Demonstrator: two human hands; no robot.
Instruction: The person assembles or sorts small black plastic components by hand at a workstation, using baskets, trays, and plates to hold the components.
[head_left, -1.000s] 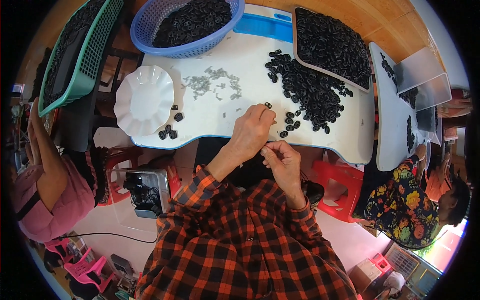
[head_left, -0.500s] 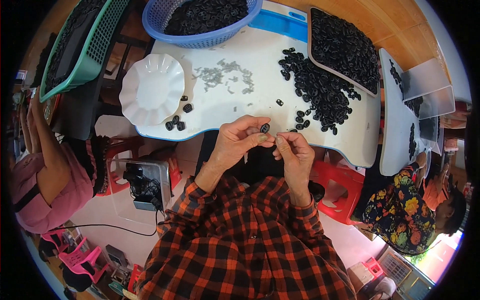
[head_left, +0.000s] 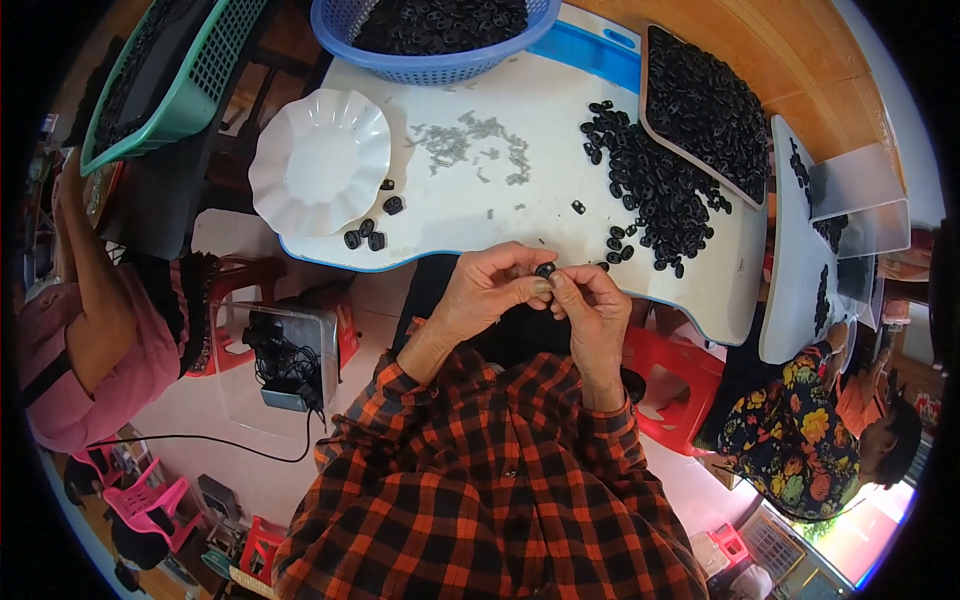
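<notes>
Just off the table's near edge, my left hand (head_left: 490,292) pinches a small black oval piece (head_left: 545,269) with holes between thumb and fingers. My right hand (head_left: 592,308) is closed against the piece's right side, thumb and forefinger pressed together. Whatever its fingertips grip is too small or hidden to name. Beyond my hands, tiny clear slivers (head_left: 455,145) lie scattered on the white table (head_left: 470,210). One black piece (head_left: 578,207) sits apart from the large loose pile of black pieces (head_left: 660,205) on the right. Several more black pieces (head_left: 376,240) rest beside a scalloped white plate (head_left: 322,160).
A blue basket (head_left: 440,68) and a tray (head_left: 645,100), both full of black pieces, stand at the back. A green crate (head_left: 190,100) is at far left. People sit on both sides, one in a pink top (head_left: 100,330), another in a flowered shirt (head_left: 790,430).
My right fingertips have come up to the black piece, which were slightly apart from it before. The piece has turned and is more covered by fingers. The whole view has shifted slightly.
</notes>
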